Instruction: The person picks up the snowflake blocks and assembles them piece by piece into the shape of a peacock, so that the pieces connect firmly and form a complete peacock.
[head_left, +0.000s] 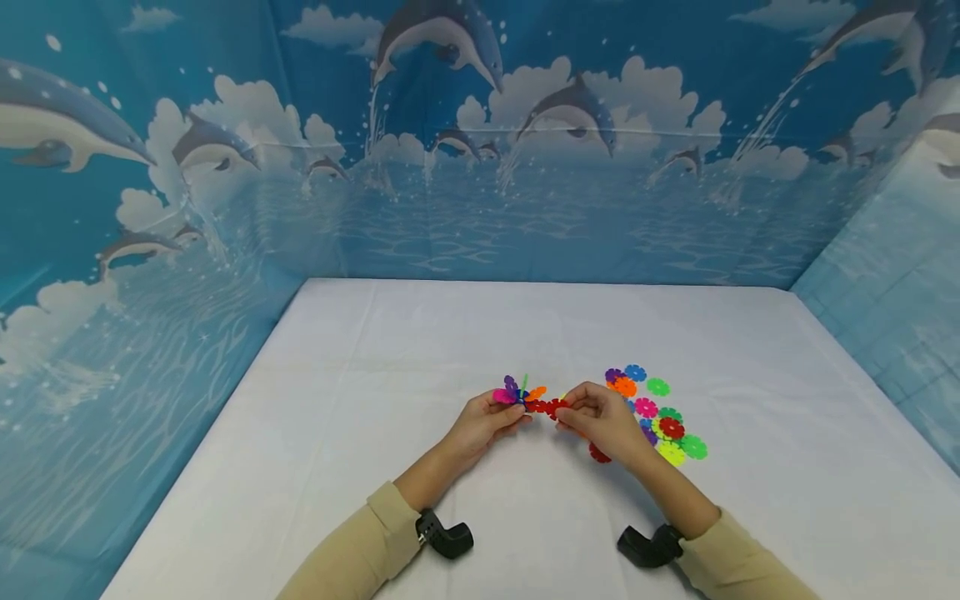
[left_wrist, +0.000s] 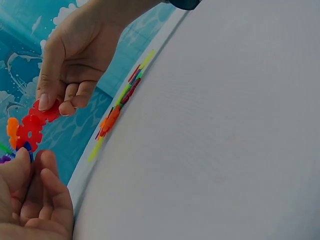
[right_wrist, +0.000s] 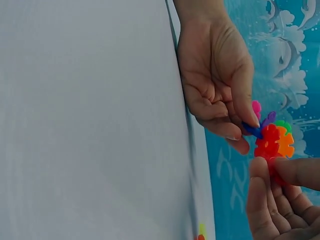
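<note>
My left hand (head_left: 480, 425) pinches a dark blue snowflake disc (right_wrist: 252, 130) between thumb and fingers. Joined around that disc are pink (head_left: 504, 396), purple (head_left: 512, 384), green and orange discs (head_left: 536, 392). A short row of red snowflake discs (left_wrist: 30, 132) reaches from the blue one toward the right. At its far end my right hand (head_left: 606, 425) pinches a red disc (left_wrist: 49, 111) with thumb and fingertips. The joined piece is held between both hands above the table. Fingers cover part of the end discs.
Loose snowflake discs in several colours lie on the white table (head_left: 420, 333) beside and beyond my right hand, among them a green disc (head_left: 694, 447) and an orange disc (head_left: 624, 386). One red disc (head_left: 599, 453) lies under the right wrist. A dolphin-print curtain (head_left: 480, 225) borders the table.
</note>
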